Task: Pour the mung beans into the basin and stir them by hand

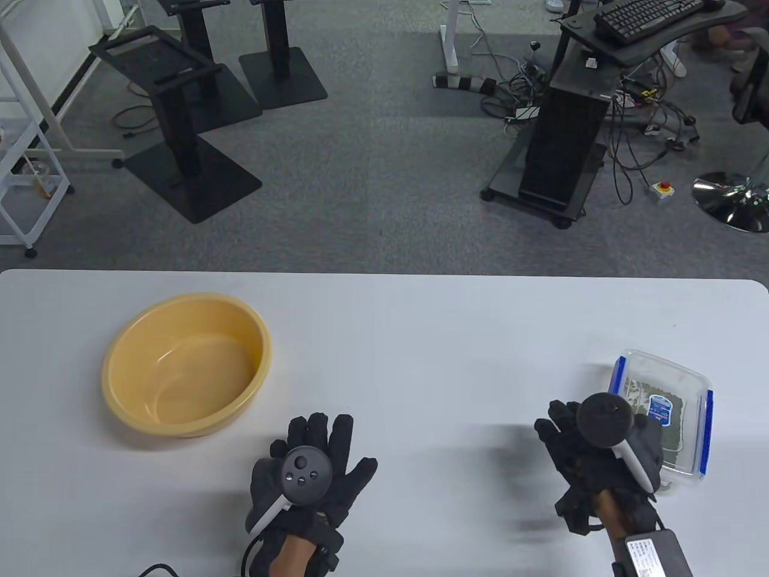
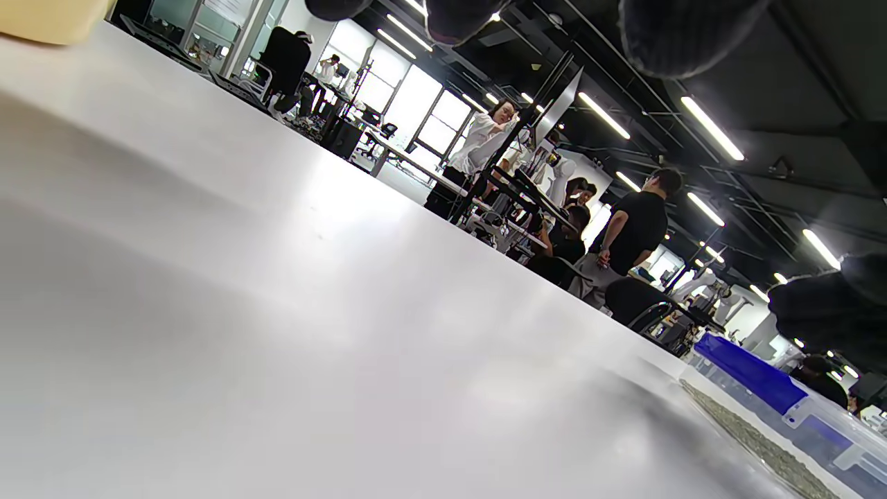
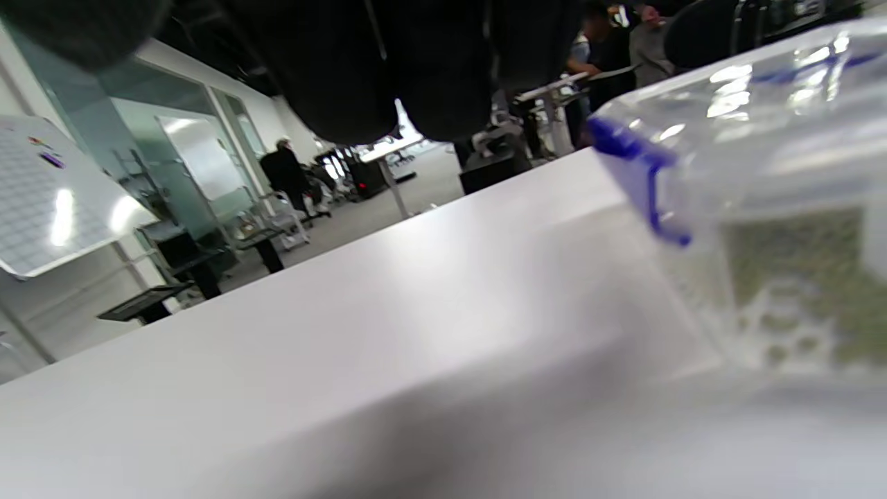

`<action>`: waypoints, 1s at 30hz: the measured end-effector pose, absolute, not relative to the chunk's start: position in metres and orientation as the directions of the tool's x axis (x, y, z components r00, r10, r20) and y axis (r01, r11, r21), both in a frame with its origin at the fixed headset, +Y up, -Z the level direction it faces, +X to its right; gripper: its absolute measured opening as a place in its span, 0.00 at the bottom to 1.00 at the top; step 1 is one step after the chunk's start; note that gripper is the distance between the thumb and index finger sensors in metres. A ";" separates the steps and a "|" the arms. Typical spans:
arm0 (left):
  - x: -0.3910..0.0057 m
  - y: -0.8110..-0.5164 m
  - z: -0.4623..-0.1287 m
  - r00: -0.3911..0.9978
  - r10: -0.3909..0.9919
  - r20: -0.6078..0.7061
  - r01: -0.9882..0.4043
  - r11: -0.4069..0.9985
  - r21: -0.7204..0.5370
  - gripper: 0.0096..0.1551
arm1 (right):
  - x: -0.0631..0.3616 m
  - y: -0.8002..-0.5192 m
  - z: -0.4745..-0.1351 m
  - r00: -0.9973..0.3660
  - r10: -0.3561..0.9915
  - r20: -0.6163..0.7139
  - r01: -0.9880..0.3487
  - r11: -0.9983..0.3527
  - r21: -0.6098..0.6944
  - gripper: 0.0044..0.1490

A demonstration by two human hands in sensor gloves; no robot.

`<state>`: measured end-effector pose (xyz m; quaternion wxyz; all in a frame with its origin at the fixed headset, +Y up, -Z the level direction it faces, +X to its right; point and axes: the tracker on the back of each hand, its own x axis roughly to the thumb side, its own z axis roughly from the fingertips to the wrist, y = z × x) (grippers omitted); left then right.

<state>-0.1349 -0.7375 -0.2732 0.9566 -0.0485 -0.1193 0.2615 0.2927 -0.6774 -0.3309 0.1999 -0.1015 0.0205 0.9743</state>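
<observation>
An empty yellow basin (image 1: 192, 372) stands on the left of the white table (image 1: 420, 336); its edge shows at a corner of the left wrist view (image 2: 48, 17). At the right sits a clear lidded box (image 1: 679, 384) with blue clips, holding mung beans (image 1: 673, 430). My left hand (image 1: 336, 442) lies flat on the table in front of the basin, fingers spread, holding nothing. My right hand (image 1: 571, 433) is blurred at the box's left side, over its near corner. In the right wrist view its fingers (image 3: 416, 69) hang left of the box (image 3: 762, 173), not around it.
The table's far edge (image 1: 384, 273) runs across the middle of the table view, with grey carpet, black stands and a computer cart beyond. Bare table surface lies between basin and box. People stand at desks far off in the wrist views.
</observation>
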 end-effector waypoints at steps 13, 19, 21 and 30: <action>-0.132 -0.739 -0.272 0.823 0.529 0.210 -0.497 0.847 -0.185 0.50 | 0.444 -0.697 -0.363 -0.723 0.034 -0.690 -0.196 -0.968 0.158 0.58; -0.130 -0.742 -0.273 0.823 0.529 0.207 -0.492 0.846 -0.207 0.50 | 0.469 -0.732 -0.347 -0.601 -0.016 -0.799 -0.360 -0.887 0.288 0.72; -0.130 -0.742 -0.273 0.822 0.530 0.209 -0.492 0.845 -0.209 0.50 | 0.474 -0.737 -0.341 -0.449 0.234 -0.862 -0.569 -0.819 0.074 0.73; -0.127 -0.742 -0.273 0.817 0.534 0.217 -0.493 0.843 -0.217 0.49 | 0.436 -0.717 -0.343 -0.515 0.396 -0.760 -0.522 -0.849 -0.089 0.67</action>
